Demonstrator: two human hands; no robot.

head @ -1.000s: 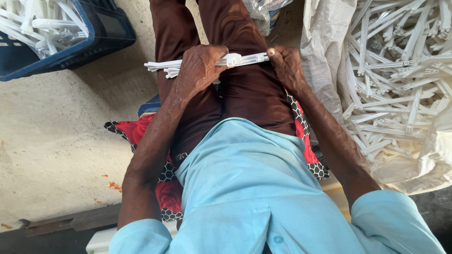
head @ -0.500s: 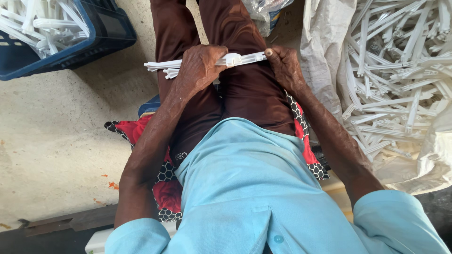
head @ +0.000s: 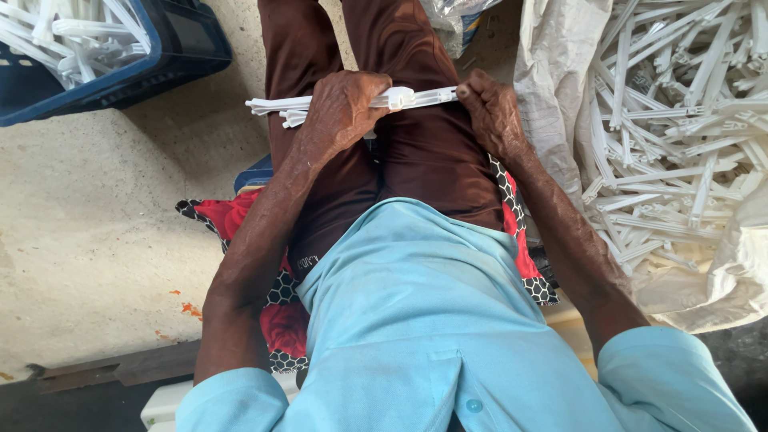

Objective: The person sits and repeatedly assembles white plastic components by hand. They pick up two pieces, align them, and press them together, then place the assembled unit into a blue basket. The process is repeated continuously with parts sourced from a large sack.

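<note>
Concrete floor (head: 96,216) underfoot; both hands grip a bundle of white plastic strips (head: 416,98) across the lap: left hand (head: 344,108) wrapped around it, right hand (head: 492,112) pinching its end. Far-left blue crate (head: 184,56) holds some strips; the sack (head: 680,120) at right remains heaped.

White plastic strips (head: 416,98), blue crate (head: 184,60), red-black patterned cushion (head: 240,220).

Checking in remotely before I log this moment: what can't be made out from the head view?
- White plastic strips: the middle hidden under the left hand, so their count is unclear.
- Right hand: fingertips curled under, grip hidden.
- Blue crate: cut by the top and left edges.
- White sack: its pile cut by the right edge.
</note>
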